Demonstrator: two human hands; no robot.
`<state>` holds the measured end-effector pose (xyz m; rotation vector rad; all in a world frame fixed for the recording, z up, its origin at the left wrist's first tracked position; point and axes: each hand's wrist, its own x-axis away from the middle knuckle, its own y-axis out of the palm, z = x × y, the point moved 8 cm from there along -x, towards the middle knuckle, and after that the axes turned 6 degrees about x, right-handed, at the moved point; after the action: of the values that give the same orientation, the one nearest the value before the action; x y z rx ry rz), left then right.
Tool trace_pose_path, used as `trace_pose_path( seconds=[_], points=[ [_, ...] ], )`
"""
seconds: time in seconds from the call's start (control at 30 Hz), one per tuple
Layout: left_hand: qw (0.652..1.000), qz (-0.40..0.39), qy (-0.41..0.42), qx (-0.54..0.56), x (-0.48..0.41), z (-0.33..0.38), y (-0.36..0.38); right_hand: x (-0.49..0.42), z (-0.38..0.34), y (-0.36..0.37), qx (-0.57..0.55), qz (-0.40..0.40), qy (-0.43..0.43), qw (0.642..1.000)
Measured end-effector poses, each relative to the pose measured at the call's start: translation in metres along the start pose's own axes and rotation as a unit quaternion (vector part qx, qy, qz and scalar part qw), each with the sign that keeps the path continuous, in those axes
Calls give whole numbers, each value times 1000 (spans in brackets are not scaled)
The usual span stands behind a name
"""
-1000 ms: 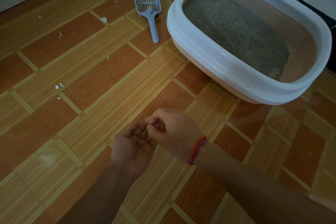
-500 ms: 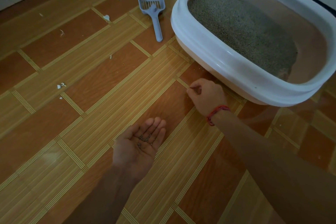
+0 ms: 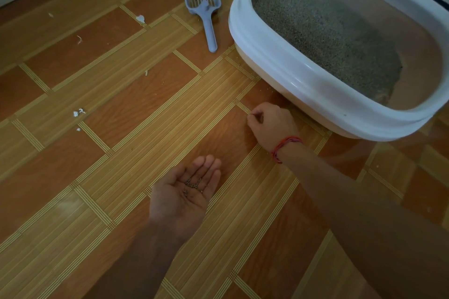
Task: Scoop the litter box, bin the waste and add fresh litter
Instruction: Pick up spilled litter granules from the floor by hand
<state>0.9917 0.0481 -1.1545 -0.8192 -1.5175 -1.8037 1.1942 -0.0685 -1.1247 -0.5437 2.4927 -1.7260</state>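
Head view: left hand [image 3: 184, 192] palm up, fingers straight and together, flat like a tray; a few grey collected grains [image 3: 193, 184] sit on the palm. Right hand [image 3: 269, 121] knuckles up on the floor [image 3: 121, 109]; thumb and forefinger pinched together among stray grains [image 3: 269, 90] just beside the litter box [image 3: 303, 85]; likely nipping one, too small to confirm. Key relation: the palm lies back and to the left of the pinch, near, nothing between; the box rim is just beyond the right hand, so the right hand is nearer for either drop. Litter [image 3: 323, 29] fills the far end of the box, bare bottom at the near right. Scoop [image 3: 202, 5] lies untouched, left of the box, well apart from both hands; long axis runs away from the person, handle end nearest; right hand closer. White scraps [image 3: 79, 113] far left.
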Motion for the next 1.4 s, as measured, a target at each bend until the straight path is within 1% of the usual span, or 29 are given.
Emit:
trace_pose_path(
  seconds=[0.13,0.2,0.3,0.43,0.57,0.73,0.83,0.97,1.07,1.23,1.4],
  points=[
    [1000,3,0,4,1,-1,2,2,-4,-3,20,-16,1,1000],
    [1000,6,0,4,2,-1,2,9,-11,-4,13,-25,-7,1000],
    [1000,9,4,7,3,-1,2,29,-34,-5,-28,-52,-45,997],
    [1000,9,9,-2,5,-1,4,60,-71,-11,-67,-68,-107,990],
    [1000,-19,11,-12,5,-1,7,89,-97,-14,-118,-73,-151,979],
    [999,-12,19,-39,3,1,1,112,-106,-1,-108,-104,-172,974],
    [999,-19,11,-39,1,1,2,116,-105,2,-106,-105,-181,972],
    [1000,-25,13,-8,4,1,8,101,-94,-12,-134,-74,-160,975],
    [1000,-14,12,5,4,0,7,75,-63,-21,-105,-28,-109,988],
    [1000,-7,11,3,4,0,7,36,-10,-24,-50,-3,-19,999],
    [1000,-4,9,5,3,0,7,11,14,-22,-37,25,18,999]
  ],
)
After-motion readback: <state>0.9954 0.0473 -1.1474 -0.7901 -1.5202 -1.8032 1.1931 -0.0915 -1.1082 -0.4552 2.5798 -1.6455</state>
